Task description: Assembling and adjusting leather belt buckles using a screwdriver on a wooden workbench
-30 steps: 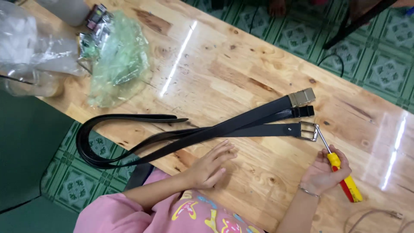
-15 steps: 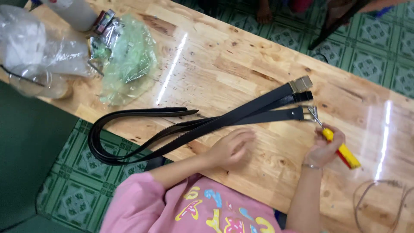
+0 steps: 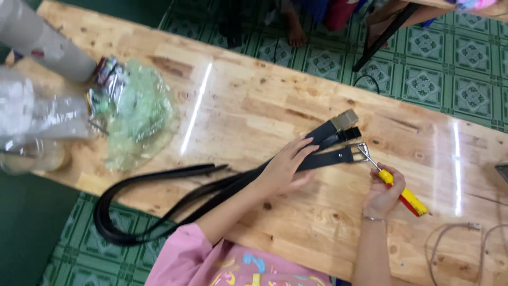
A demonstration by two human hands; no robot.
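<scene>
Pine planks, knotty and glossy, make up the worktop (image 3: 254, 106) I'm looking down on; two bright streaks of glare run across it, one well to the left of my left hand's fingers, one beyond the right hand. Green patterned floor tiles (image 3: 450, 79) show past the far edge and again under the near-left corner.

My left hand (image 3: 283, 168) lies flat, fingers spread and pressing down on the black belts (image 3: 222, 188), gripping nothing. The belts are bundled under that palm: their buckled ends reach out just past the fingertips toward the right hand, and the long loop trails back the other way, off the near edge of the worktop. My right hand (image 3: 382, 193) is closed around a yellow-handled screwdriver (image 3: 394, 185), whose thin metal shaft runs up from the fingers to touch the silver buckle (image 3: 362, 150) on the nearest belt. A second, squarer buckle (image 3: 344, 119) lies just beyond it.

Far to the left of both hands sit a crumpled green plastic bag (image 3: 140, 119) and clear plastic bags (image 3: 32, 114), blurred, their contents hard to make out; small packets (image 3: 106, 74) beside them are too smeared to identify. A grey cylinder (image 3: 37, 39) is cut off at the top-left corner. Bare feet (image 3: 296, 32) of another person show at the top edge, with a dark chair or table leg (image 3: 383, 37). Thin cords (image 3: 465, 238) coil near the right hand, partly cut off.
</scene>
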